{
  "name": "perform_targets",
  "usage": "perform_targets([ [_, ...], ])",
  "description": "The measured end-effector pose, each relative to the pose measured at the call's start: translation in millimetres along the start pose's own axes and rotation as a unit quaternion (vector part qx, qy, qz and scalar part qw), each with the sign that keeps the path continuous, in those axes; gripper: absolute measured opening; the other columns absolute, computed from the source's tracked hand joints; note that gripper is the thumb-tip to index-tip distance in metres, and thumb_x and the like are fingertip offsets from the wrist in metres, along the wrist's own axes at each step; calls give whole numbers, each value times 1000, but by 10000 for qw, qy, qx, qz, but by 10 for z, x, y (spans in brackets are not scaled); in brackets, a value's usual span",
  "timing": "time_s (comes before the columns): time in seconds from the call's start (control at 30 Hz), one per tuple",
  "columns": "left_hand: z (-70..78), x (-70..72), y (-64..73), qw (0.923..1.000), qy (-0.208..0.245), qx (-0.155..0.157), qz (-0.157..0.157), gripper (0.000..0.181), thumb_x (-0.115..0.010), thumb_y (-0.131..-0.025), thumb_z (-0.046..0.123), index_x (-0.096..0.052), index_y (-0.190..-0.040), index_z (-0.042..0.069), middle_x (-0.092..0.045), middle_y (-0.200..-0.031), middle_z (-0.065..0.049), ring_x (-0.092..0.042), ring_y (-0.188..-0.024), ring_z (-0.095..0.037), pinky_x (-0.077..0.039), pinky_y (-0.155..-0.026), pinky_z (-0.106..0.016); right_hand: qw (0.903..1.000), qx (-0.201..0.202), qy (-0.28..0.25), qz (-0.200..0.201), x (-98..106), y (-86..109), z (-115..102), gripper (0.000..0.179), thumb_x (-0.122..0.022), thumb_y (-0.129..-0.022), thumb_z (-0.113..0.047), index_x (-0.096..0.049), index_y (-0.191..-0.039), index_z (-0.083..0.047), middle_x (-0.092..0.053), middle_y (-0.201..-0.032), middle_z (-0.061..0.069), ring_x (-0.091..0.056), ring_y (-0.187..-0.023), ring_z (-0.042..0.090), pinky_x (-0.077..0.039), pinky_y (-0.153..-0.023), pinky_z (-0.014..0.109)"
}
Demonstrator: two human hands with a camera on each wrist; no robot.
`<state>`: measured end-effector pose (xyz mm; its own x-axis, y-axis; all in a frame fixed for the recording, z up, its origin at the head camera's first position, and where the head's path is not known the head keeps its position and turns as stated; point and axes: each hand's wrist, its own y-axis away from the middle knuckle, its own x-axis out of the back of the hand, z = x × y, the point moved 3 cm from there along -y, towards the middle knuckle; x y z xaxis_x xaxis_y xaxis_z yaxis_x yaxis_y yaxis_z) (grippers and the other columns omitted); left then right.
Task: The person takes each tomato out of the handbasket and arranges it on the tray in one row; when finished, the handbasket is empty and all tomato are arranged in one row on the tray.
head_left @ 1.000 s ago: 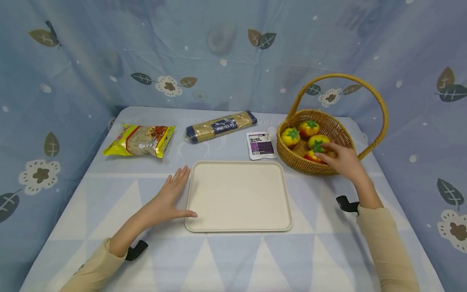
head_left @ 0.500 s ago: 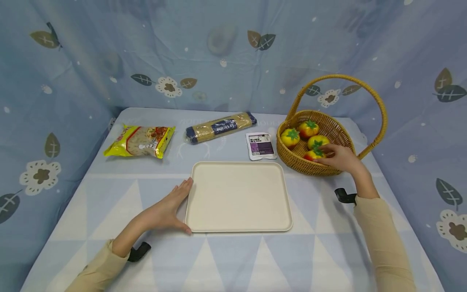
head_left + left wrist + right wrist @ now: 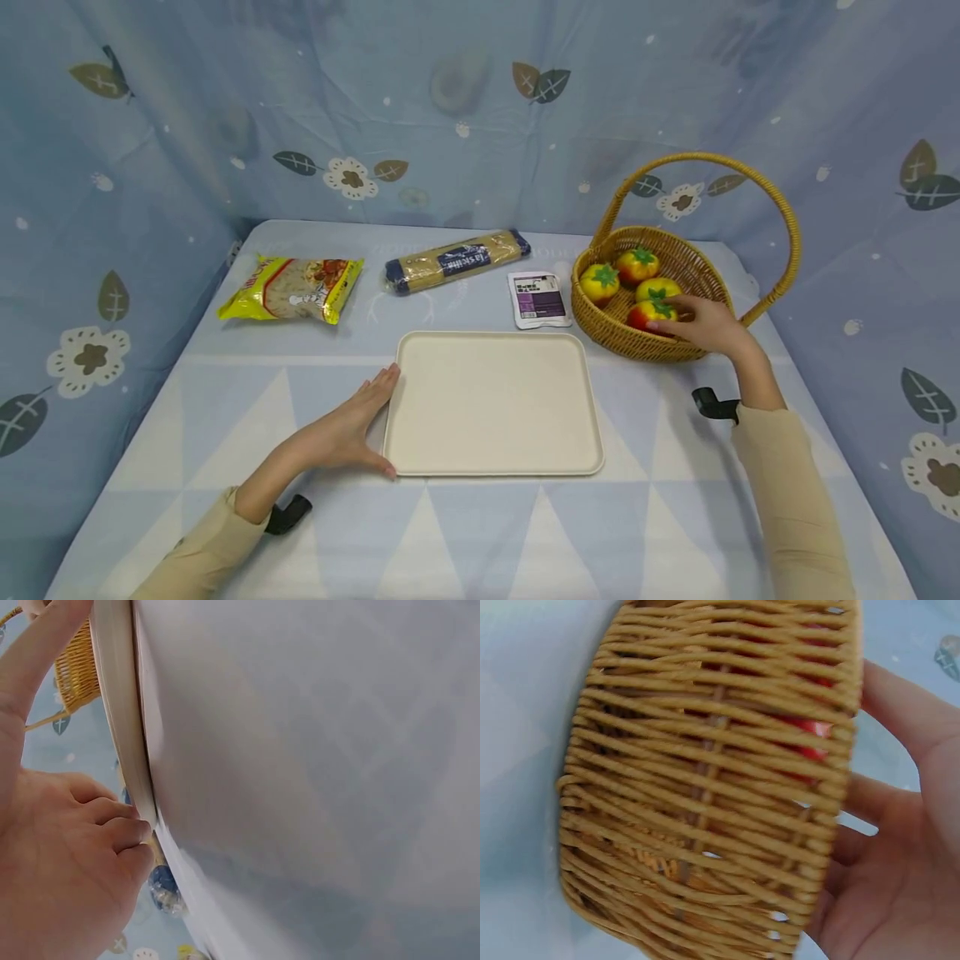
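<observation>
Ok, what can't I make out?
Head: whether the right hand, covering part of the nearest fruit, grips it.
Head: fine print on the pouch, too small.
Right wrist: fruit outlines, behind the woven basket.
Left wrist: thumb tip of the left hand, cut off by the top edge.

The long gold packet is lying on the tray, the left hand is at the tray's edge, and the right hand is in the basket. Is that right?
Not quite: the long gold packet lies on the table, beyond the tray, as the head view shows. The left hand is at the tray's edge, and the right hand is in the basket.
</observation>
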<state>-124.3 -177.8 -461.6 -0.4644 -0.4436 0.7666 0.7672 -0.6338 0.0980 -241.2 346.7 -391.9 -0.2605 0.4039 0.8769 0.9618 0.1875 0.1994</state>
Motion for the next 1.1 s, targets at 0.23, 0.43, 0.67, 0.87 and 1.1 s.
perform_targets([
  [0.23, -18, -10, 2, 9999, 135, 0, 37, 142, -88, -54, 50, -2, -151, -6, 1, -159, -21, -1, -145, -37, -6, -116, -50, 9951, 365, -362, 849, 54, 181, -148, 74, -66, -90, -44, -43, -139, 7, -50, -128, 34, -54, -107, 46, -46, -87, 60],
  [0.43, -17, -10, -2, 9997, 219, -20, 40, 141, -88, -54, 51, -2, -152, -5, 2, -159, -20, -1, -146, -36, -6, -116, -50, 9822, 627, -664, 1643, 26, 316, -345, 68, -70, -88, -39, -49, -139, 1, -55, -127, 29, -60, -100, 42, -50, -82, 56],
  [0.67, -19, -2, -1, 9998, 193, 49, -39, 142, -89, -55, 50, -1, -152, -4, 3, -160, -18, 1, -146, -34, -5, -117, -49, 9713, 957, -824, 2014, -3, 356, -580, 63, -73, -86, -34, -52, -136, -3, -57, -128, 24, -64, -97, 39, -53, -79, 53],
  [0.87, -24, -3, -6, 9998, 200, 4, -20, 141, -89, -55, 49, -2, -152, -4, 3, -159, -19, 0, -146, -35, -6, -117, -50, 9632, 1458, -820, 2106, -89, 356, -756, 61, -77, -83, -27, -55, -133, -2, -58, -127, 21, -61, -106, 39, -53, -82, 51],
  [1.1, -32, -4, -4, 9997, 223, 16, 39, 141, -89, -55, 49, -2, -152, -4, 2, -159, -20, -1, -145, -37, -5, -116, -49, 9530, 2087, -829, 2035, -333, 333, -1040, 63, -80, -80, -24, -55, -135, -5, -60, -128, 16, -60, -109, 33, -52, -87, 48],
])
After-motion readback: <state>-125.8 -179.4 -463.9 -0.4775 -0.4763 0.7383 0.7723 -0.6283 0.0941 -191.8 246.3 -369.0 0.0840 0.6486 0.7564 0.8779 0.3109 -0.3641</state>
